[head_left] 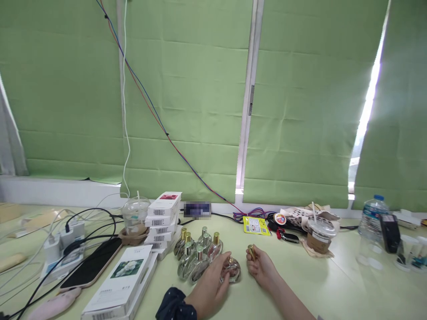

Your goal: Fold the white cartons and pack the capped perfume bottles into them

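Observation:
Several glass bottles (198, 266) with gold or silvery caps stand grouped on the pale table. At the group's right, my left hand (213, 282) is closed round the side of an uncapped glass bottle (232, 270), its gold neck showing at the top. A dark scrunchie (176, 305) sits on my left wrist. Just right of that bottle, my right hand (262, 266) pinches a small gold cap (251, 252) between thumb and fingers, apart from the bottle.
White boxes (163, 218) are stacked behind left, with more boxes (122, 280) in front. A phone (95, 264), cables and a power strip lie further left. At right are an iced drink cup (319, 235), car key (289, 237), yellow packet (256, 226) and water bottle (373, 215).

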`<state>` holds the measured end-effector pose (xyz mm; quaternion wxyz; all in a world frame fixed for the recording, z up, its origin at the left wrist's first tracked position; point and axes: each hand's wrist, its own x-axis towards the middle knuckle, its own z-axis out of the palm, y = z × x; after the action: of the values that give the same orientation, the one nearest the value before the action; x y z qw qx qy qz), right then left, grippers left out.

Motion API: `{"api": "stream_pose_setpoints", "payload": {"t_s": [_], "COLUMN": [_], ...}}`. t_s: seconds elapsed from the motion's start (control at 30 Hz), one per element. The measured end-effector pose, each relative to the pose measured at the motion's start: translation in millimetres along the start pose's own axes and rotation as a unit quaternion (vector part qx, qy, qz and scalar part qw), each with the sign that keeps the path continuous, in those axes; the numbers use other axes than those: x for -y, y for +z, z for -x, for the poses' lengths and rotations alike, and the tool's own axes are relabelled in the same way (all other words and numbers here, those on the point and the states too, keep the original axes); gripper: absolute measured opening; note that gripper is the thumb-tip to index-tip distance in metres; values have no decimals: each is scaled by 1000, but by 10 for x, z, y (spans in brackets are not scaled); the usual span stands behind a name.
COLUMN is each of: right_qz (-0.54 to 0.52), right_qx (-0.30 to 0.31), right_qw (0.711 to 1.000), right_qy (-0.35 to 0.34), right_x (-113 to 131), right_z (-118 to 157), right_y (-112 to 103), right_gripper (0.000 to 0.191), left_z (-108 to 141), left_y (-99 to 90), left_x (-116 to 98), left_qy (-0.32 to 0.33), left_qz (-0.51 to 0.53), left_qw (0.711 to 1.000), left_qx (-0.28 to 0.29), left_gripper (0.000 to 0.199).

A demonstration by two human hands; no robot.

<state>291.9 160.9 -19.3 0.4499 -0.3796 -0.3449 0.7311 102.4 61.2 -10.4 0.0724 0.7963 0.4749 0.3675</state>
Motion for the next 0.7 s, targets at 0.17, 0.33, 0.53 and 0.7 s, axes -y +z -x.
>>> {"api": "stream_pose_setpoints", "payload": {"t_s": [0.17,0.33,0.53,0.7], "right_qz": [148,333,459,467], "right_qx": [-39,-86,-75,-58], "right_qw": [986,917,853,852], "right_qy": [-73,-201,-238,-231], "right_x": [33,66,-2,31], "right_z": [37,69,95,109], "right_y": [-4,-17,-11,-9], "right_gripper": [42,29,22,18], "left_z": [8,6,0,5], "left_y": [-13,-22,-13,-8], "left_x": [-16,-31,-23,-15], "left_qy": [2,6,14,19], "left_qz": [-6,-7,-4,2], "left_qw": [1000,1000,1000,1000], "left_qx": [5,7,6,3], "left_gripper": [46,46,46,46]}}
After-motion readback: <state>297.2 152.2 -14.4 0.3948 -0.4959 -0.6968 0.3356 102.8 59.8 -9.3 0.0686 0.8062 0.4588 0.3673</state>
